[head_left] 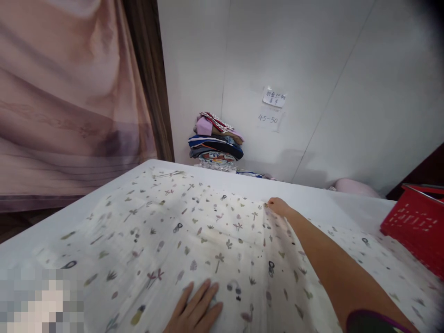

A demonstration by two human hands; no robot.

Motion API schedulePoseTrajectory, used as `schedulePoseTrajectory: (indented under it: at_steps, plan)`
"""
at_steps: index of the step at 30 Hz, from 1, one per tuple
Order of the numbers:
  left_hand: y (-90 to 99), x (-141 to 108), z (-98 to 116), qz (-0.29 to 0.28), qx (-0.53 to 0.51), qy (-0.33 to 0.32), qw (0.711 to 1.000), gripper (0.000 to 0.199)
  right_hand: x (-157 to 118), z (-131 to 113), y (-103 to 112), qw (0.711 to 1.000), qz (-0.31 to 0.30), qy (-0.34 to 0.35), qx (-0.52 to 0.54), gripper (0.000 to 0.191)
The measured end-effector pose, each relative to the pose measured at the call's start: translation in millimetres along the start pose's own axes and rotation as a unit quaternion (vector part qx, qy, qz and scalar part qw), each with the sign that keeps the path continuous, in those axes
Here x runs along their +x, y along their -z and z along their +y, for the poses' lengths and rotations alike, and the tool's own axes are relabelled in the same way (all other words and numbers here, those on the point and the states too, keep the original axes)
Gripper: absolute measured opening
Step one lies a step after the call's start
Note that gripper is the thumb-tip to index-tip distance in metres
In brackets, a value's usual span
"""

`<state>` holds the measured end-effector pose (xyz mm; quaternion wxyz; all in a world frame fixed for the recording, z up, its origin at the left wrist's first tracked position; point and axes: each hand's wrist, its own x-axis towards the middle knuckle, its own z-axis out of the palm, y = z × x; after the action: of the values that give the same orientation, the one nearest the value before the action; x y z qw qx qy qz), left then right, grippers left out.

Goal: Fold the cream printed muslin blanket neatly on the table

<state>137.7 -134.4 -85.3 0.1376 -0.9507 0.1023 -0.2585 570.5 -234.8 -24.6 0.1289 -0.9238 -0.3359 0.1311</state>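
Note:
A thin white cloth (208,240) printed with small palms, flamingos, cacti and pineapples is spread over the white table, with some wrinkles. My left hand (197,309) lies flat on it near the bottom middle, fingers slightly apart. Farther off, my right hand (276,206) pinches the cloth at its far edge, where a raised crease runs back toward me. My right forearm reaches across the cloth and hides part of it. More of the same print shows to the right of the arm.
A red perforated basket (416,224) stands at the right, touching the printed fabric. Beyond the white table (298,192) is a pile of folded textiles (217,143) by the wall. Paper notes (274,98) hang there. A pink curtain (69,101) hangs at left. The bottom-left corner is pixelated.

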Motion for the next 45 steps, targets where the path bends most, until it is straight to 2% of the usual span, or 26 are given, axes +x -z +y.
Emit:
schedulePoseTrajectory:
  at_steps: [6, 9, 12, 14, 17, 19, 23, 28, 33, 38, 42, 45]
  plan:
    - [5.0, 6, -1, 0.000, 0.045, -0.029, 0.999, 0.042, 13, -17, 6, 0.999, -0.039, 0.014, 0.011, 0.024]
    - [9.1, 8, -2, 0.015, 0.058, -0.028, 0.998, 0.044, 20, -22, 1, 1.000, -0.012, 0.002, 0.000, 0.016]
    - [15.5, 11, -3, 0.022, 0.093, -0.035, 0.995, 0.051, 23, -23, -7, 0.999, 0.024, -0.021, -0.011, 0.020]
    - [20.3, 13, -4, 0.013, 0.111, -0.041, 0.993, 0.048, 24, -23, -10, 0.999, 0.027, -0.026, -0.015, 0.020]
    - [24.9, 15, -4, 0.008, 0.111, -0.038, 0.993, 0.038, 27, -23, -8, 1.000, 0.003, -0.017, -0.013, 0.018]
    - [25.6, 15, -4, 0.012, 0.105, -0.022, 0.994, 0.035, 30, -23, -3, 1.000, -0.018, -0.012, -0.008, 0.023]
    - [19.9, 14, 0, 0.046, 0.084, -0.001, 0.995, 0.033, 31, -24, 4, 0.999, -0.039, -0.018, 0.009, 0.027]
    - [3.9, 12, 7, 0.113, 0.015, 0.083, 0.990, 0.036, 25, -26, 3, 0.998, -0.051, -0.030, 0.026, 0.024]
    - [-3.3, 10, 9, 0.117, -0.001, 0.080, 0.990, 0.037, 21, -29, 4, 0.997, -0.060, -0.029, 0.035, 0.022]
    - [4.9, 13, 6, 0.119, 0.006, 0.084, 0.989, 0.038, 23, -28, 3, 0.998, -0.043, -0.030, 0.027, 0.022]
    - [15.3, 14, 1, 0.056, 0.063, 0.017, 0.996, 0.038, 27, -28, -2, 0.999, 0.008, -0.035, 0.015, 0.015]
    - [12.9, 13, 2, 0.068, 0.051, 0.047, 0.995, 0.036, 26, -29, -8, 0.998, 0.053, -0.043, -0.001, 0.012]
